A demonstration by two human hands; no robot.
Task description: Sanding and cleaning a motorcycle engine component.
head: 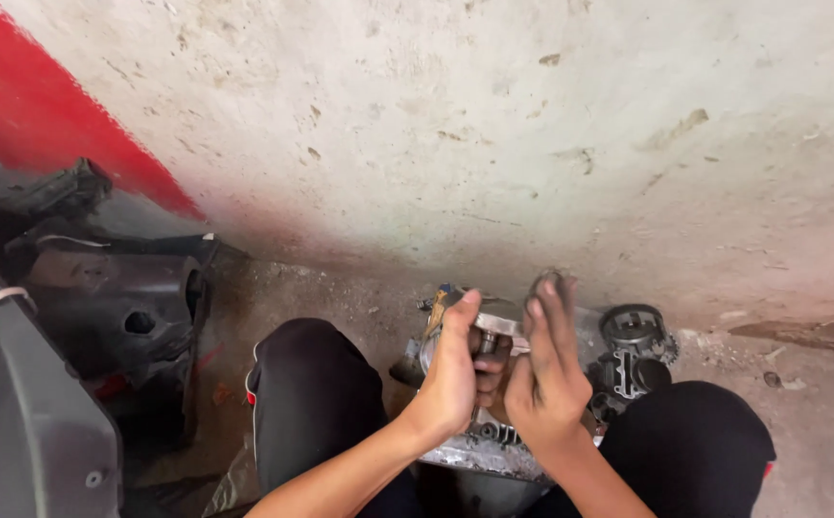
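Down between the person's knees, both hands are wrapped up on a greasy metal engine part [493, 422] sitting on the dirty concrete floor [800, 422]. The left hand [450, 374] is curled shut around a small metal piece [487, 341] near the top of the part, thumb sticking up. The right hand [546, 369] is pressed right against it, fingers stretched upward over the top edge of the part, so it's hard to say whether it's actually gripping anything or just bracing. Just to the right, touching or nearly so, sits a dark cylinder-type engine piece [633, 345] with a round opening. Further left there's a pile of black plastic bike panels [119, 317]. Behind everything is a rough plastered wall [532, 125] with a red painted patch [33, 105].
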